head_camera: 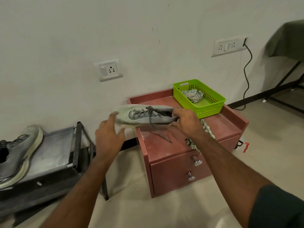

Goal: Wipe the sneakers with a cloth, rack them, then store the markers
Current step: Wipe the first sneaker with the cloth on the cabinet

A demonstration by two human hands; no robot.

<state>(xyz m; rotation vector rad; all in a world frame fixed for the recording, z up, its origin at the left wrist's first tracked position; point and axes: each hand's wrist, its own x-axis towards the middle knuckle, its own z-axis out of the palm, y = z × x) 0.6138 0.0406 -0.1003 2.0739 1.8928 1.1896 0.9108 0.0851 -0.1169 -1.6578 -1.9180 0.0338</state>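
Right hand [184,122] grip round sneaker [144,116] heel, left hand [108,134] open, seemingly touching the toe.

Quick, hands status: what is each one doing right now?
Left hand: open, fingertips touching the toe of the sneaker.
Right hand: grips the sneaker's heel.

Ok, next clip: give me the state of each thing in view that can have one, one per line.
Left hand: open, fingers at the shoe's toe.
Right hand: grips the heel of the held sneaker.
Held sneaker: lifted, on its side, laces loose.
Second sneaker: on the rack, tilted.
Green basket: on the cabinet, holds a cloth.
Patterned cloth: on the cabinet top, behind the right arm.
Cabinet drawers: closed.
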